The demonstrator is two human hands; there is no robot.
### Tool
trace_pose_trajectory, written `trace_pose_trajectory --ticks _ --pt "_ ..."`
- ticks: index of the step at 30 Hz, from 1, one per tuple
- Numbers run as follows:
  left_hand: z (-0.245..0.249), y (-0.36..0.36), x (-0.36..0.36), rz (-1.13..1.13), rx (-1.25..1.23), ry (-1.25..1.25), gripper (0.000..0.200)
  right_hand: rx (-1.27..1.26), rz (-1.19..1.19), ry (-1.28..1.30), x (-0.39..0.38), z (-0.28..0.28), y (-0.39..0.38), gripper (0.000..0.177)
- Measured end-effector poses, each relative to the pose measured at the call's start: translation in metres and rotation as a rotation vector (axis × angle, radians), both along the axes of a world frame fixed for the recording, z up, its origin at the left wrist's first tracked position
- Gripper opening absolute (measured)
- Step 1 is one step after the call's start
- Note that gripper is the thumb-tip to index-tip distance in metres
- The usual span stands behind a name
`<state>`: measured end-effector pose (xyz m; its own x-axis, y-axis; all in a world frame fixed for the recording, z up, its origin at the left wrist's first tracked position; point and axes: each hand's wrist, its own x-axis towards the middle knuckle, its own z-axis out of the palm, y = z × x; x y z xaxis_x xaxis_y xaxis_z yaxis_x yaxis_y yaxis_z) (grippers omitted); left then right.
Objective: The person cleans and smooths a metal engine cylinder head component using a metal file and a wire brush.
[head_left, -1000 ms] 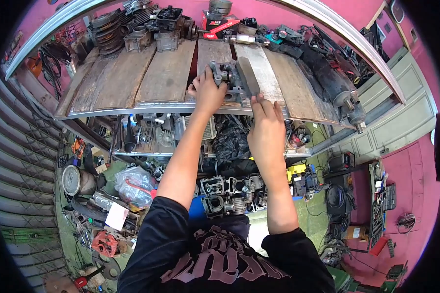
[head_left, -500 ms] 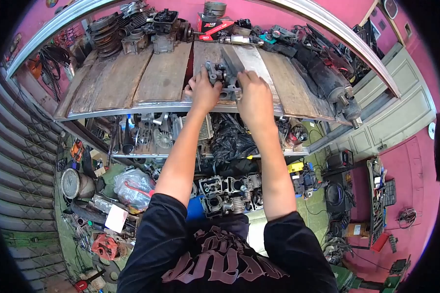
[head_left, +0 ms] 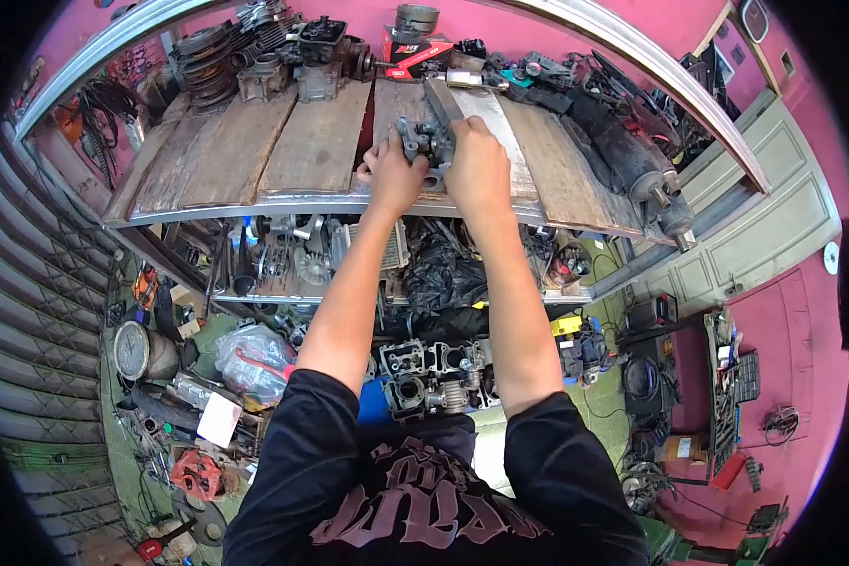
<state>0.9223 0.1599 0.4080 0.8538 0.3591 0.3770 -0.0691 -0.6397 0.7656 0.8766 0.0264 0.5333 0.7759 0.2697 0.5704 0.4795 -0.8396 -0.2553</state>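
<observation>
On the wooden planks (head_left: 316, 151) of the shelf lies a grey metal engine part (head_left: 428, 141). My left hand (head_left: 394, 176) is closed round its left side, with the thumb against the metal. My right hand (head_left: 478, 168) is at the right side of the part, fingers bent over it; its fingertips and anything between them are hidden behind the hand. A flat dark grey bar (head_left: 441, 102) lies just beyond my right hand.
Behind the hands stand a red box (head_left: 415, 52), stacked metal rings (head_left: 203, 71) and engine parts (head_left: 318, 80). A dark cylinder (head_left: 632, 156) lies at the right. Below are a black plastic bag (head_left: 448, 278) and several engine castings (head_left: 434, 377) on the floor.
My right hand has moved slightly left and up, closer to the metal part. My left hand has stayed almost in place on it.
</observation>
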Motion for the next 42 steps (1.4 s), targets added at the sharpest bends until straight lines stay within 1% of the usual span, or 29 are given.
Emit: trace_pose_trajectory --ticks 1,3,4,6,7,9,12,16,18,19,21,22,24,25,27,31,34,35,36,38,41,42 --pt "0.0 0.001 0.0 -0.002 0.001 -0.003 0.092 0.001 0.002 -0.001 0.0 0.001 -0.001 0.022" --pt "0.004 -0.001 -0.006 0.01 -0.003 0.016 0.092 0.058 0.017 0.084 0.001 0.005 -0.004 0.042" --pt "0.006 -0.002 -0.006 0.019 -0.009 0.036 0.092 0.059 0.016 0.079 -0.004 0.002 -0.007 0.042" --pt "0.006 -0.002 -0.006 0.016 -0.013 0.027 0.092 0.079 0.062 -0.071 -0.029 -0.015 -0.018 0.045" --pt "0.004 -0.002 -0.006 0.014 -0.016 0.02 0.092 0.077 0.058 -0.069 -0.041 -0.02 -0.022 0.045" --pt "0.002 -0.002 -0.004 0.022 -0.006 0.023 0.092 0.036 0.058 -0.194 -0.062 -0.03 -0.027 0.048" --pt "0.003 -0.003 -0.005 0.035 0.002 0.032 0.092 0.034 0.029 -0.15 -0.076 -0.032 -0.028 0.05" --pt "0.004 -0.004 -0.005 0.049 0.003 0.021 0.092 0.092 0.014 -0.128 -0.047 -0.018 -0.021 0.048" --pt "0.003 -0.002 -0.004 0.036 -0.005 0.018 0.092 -0.014 -0.024 -0.052 -0.024 -0.011 -0.013 0.025" --pt "0.004 -0.002 -0.005 0.024 -0.015 0.014 0.092 -0.014 -0.026 -0.051 -0.013 -0.011 -0.01 0.025" --pt "0.006 -0.004 -0.007 0.027 -0.011 0.019 0.091 -0.034 -0.018 -0.12 -0.001 -0.01 -0.005 0.016" --pt "0.008 -0.004 -0.008 0.034 -0.006 0.021 0.091 -0.035 -0.017 -0.12 -0.005 -0.008 -0.007 0.016" --pt "0.006 -0.004 -0.008 0.039 0.002 0.014 0.09 -0.095 -0.01 -0.03 -0.018 -0.004 -0.014 0.023" --pt "0.006 -0.004 -0.007 0.043 0.01 0.007 0.09 -0.095 -0.003 -0.031 -0.026 -0.009 -0.017 0.023" --pt "0.005 -0.004 -0.006 0.05 0.006 0.012 0.091 -0.121 0.012 -0.174 -0.047 -0.022 -0.026 0.032" --pt "-0.002 -0.004 0.0 0.045 -0.002 0.001 0.092 -0.148 0.008 -0.138 -0.069 -0.027 -0.039 0.039" --pt "0.0 -0.003 -0.002 0.062 0.01 -0.019 0.094 -0.145 0.042 -0.139 -0.053 -0.016 -0.035 0.038" --pt "0.002 -0.003 -0.002 0.057 0.003 -0.019 0.094 -0.091 0.071 -0.173 -0.04 -0.014 -0.029 0.031" --pt "0.002 -0.005 -0.003 0.049 -0.004 -0.016 0.095 -0.091 0.068 -0.171 -0.025 -0.012 -0.023 0.031" --pt "0.002 -0.004 -0.002 0.045 0.002 -0.011 0.094 -0.144 0.049 -0.089 0.003 -0.008 -0.012 0.042" --pt "-0.002 -0.003 0.0 0.041 -0.004 -0.022 0.094 -0.066 0.062 -0.071 0.017 -0.008 -0.01 0.041" --pt "-0.002 -0.003 0.0 0.036 -0.017 -0.039 0.094 -0.066 0.064 -0.074 0.011 -0.006 -0.012 0.041"
